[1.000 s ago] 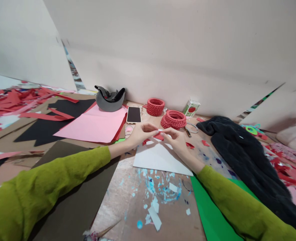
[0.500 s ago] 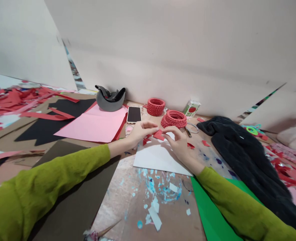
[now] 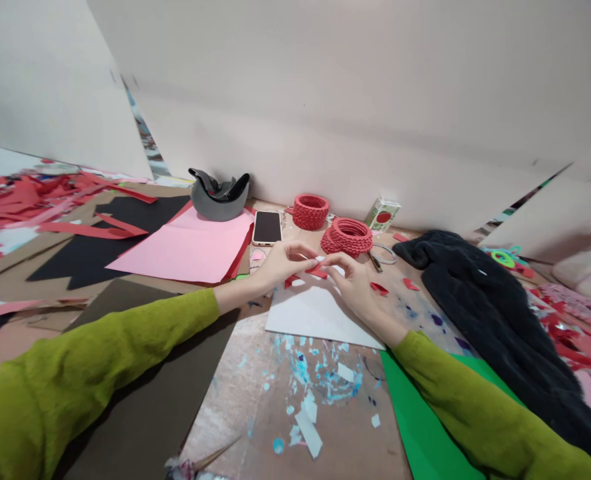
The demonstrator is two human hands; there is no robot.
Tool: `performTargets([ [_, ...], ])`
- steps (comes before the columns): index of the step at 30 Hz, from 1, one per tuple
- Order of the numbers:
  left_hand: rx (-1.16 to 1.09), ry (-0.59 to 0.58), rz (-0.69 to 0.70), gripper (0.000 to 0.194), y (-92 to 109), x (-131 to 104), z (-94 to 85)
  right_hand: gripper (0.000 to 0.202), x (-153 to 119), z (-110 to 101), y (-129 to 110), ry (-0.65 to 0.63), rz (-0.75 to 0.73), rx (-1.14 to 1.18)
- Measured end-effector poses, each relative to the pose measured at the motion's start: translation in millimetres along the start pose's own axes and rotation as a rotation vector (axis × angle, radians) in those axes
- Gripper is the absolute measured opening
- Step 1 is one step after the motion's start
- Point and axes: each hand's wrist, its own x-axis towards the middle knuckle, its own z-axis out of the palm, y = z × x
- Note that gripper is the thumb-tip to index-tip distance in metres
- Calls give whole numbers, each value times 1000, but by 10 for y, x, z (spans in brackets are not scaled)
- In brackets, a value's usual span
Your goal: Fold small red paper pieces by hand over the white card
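Note:
Between my two hands a small piece of red paper (image 3: 317, 271) is pinched, just over a white sheet (image 3: 310, 313). My left hand (image 3: 283, 265) grips its left side with thumb and fingers closed. From the right, my right hand (image 3: 349, 283) pinches the other side; its fingertips nearly meet those of the left. Another red scrap (image 3: 290, 281) shows below the left fingers. Right of the right hand lies a folded red piece (image 3: 379, 289), with one more red scrap (image 3: 410, 284) beyond it.
Behind my hands stand two red coiled rings, one at the back (image 3: 310, 211) and one nearer (image 3: 348, 237), a phone (image 3: 267, 228), a small carton (image 3: 383, 215) and a grey cap (image 3: 220, 197). Pink paper (image 3: 185, 247) lies left, dark cloth (image 3: 485, 307) and green paper (image 3: 420, 420) right.
The red paper between my fingers has tilted and now looks flatter and narrower. My hands have barely shifted otherwise.

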Motion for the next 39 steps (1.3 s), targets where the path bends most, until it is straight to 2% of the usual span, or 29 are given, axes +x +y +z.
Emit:
performTargets([
  [3, 8, -28, 33, 27, -7, 0, 0, 5, 8, 11, 28, -1, 46, 57],
  [9, 34, -90, 75, 26, -28, -5, 5, 22, 24, 20, 96, 45, 21, 188],
  [16, 20, -74, 40, 30, -40, -8, 10, 24, 24, 5, 113, 5, 75, 188],
  [21, -9, -41, -7, 29, -41, 0, 5, 31, 3, -1, 1, -37, 102, 16],
  [24, 0, -81, -40, 29, -31, -9, 32, 34, -13, -2, -88, -135, 64, -133],
  [27, 0, -117, -40, 28, -22, -13, 67, 37, -14, -4, -116, -161, -7, -220],
  [30, -29, -152, -19, 28, -5, -14, 83, 36, -8, -10, -104, -161, -17, -223],
  [34, 12, -72, -38, 28, 30, -29, 73, 34, -4, -19, -97, -126, 37, -103],
  [37, -35, 28, -36, 29, 33, -43, 63, 28, 3, -12, -97, -108, 51, -56],
  [39, -74, 55, -50, 29, 19, -45, 59, 24, 11, -3, -95, -126, 29, -56],
])
